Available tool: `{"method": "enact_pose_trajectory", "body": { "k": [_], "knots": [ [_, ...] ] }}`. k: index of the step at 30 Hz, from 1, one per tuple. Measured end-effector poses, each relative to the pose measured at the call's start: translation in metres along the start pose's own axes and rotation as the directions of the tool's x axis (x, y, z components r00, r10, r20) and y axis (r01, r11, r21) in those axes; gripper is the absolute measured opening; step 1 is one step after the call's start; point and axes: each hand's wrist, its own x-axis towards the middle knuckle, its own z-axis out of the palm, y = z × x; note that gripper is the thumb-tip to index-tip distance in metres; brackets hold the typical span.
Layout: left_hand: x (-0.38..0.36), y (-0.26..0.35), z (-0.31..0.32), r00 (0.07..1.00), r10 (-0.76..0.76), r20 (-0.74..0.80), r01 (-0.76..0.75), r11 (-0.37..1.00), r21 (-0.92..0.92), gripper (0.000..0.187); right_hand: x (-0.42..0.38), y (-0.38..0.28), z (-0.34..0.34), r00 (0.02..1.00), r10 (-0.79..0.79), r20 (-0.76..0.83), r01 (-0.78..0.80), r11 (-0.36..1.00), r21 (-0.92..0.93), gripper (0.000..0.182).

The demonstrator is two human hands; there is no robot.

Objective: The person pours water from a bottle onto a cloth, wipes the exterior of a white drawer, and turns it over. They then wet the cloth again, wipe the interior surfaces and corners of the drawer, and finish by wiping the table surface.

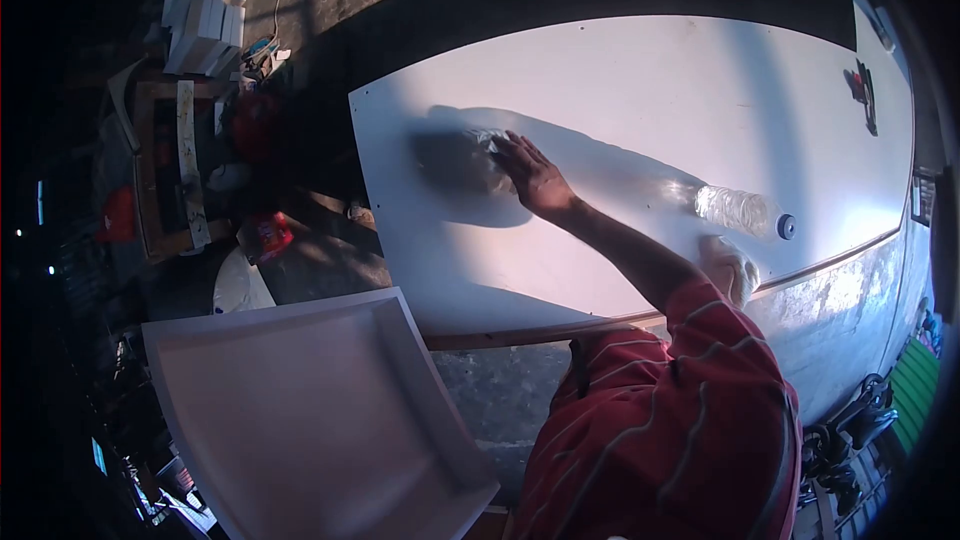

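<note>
My right hand [535,175] reaches out over a large white board [600,70], its fingers bent against a crumpled, shiny, see-through item [486,155]. It looks like thin plastic, partly hidden by the fingers and in shadow. Right of my forearm, a clear plastic bottle [735,208] with a dark cap lies on its side on the board. A bunched pale cloth [730,268] rests at the near edge, beside my red striped sleeve. My left hand is out of view.
A white open box or tray-shaped panel [300,420] stands at the lower left. A dark tool [865,98] lies at the board's far right. White stacked pieces [205,20], a wooden frame [150,160] and a red packet [270,235] are at the left.
</note>
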Motion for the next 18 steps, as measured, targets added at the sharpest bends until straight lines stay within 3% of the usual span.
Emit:
{"method": "enact_pose_trajectory", "body": {
  "k": [1,3,4,6,8,9,10,12,15,16,17,18],
  "knots": [
    [0.001,0.001,0.0,1.0,0.002,0.003,-0.002,1.0,-0.001,0.081,-0.033,-0.009,0.006,0.993,0.001,0.117,0.006,0.998,-0.056,0.053],
    [0.006,0.003,-0.001,1.0,-0.001,0.013,0.001,1.0,0.009,0.081,-0.098,-0.033,-0.002,0.98,0.128,0.153,-0.13,0.992,0.006,0.055],
    [0.008,0.003,-0.002,1.0,0.003,0.017,-0.003,1.0,0.01,0.081,-0.127,-0.031,-0.012,0.943,0.17,0.286,-0.153,0.985,-0.08,0.052],
    [0.012,0.004,-0.004,1.0,0.0,0.021,0.0,1.0,0.018,0.081,-0.159,-0.01,-0.039,0.922,0.261,0.286,-0.216,0.96,-0.18,0.049],
    [0.013,0.006,-0.006,1.0,0.0,0.025,0.0,1.0,0.024,0.081,-0.14,0.033,-0.077,0.95,0.31,0.037,-0.29,0.919,-0.267,0.045],
    [0.014,0.007,-0.006,1.0,0.005,0.023,-0.005,1.0,0.025,0.081,-0.129,0.072,-0.079,0.92,0.353,-0.169,-0.39,0.852,-0.349,0.042],
    [0.016,0.008,-0.006,1.0,0.01,0.022,-0.01,1.0,0.024,0.081,-0.107,0.108,-0.09,0.863,0.387,-0.325,-0.484,0.817,-0.314,0.042],
    [0.017,0.01,-0.006,1.0,0.022,0.022,-0.022,0.999,0.031,0.081,-0.071,0.204,-0.107,0.763,0.366,-0.534,-0.594,0.724,-0.352,0.046],
    [0.017,0.012,-0.011,0.999,0.035,0.016,-0.035,0.998,0.044,0.081,-0.019,0.315,-0.153,0.5,0.421,-0.756,-0.85,0.404,-0.337,0.038],
    [0.017,0.012,-0.011,0.999,0.034,0.01,-0.034,0.998,0.043,0.081,0.017,0.345,-0.2,0.183,0.628,-0.757,-0.96,0.278,-0.001,0.033],
    [0.017,0.011,-0.011,0.999,0.031,0.009,-0.032,0.999,0.04,0.081,0.043,0.334,-0.216,0.099,0.515,-0.851,-0.948,0.31,0.077,0.031],
    [0.015,0.011,-0.013,1.0,0.028,0.013,-0.029,0.999,0.041,0.081,0.056,0.337,-0.222,0.24,0.336,-0.911,-0.859,0.511,-0.037,0.033]
  ]
}}
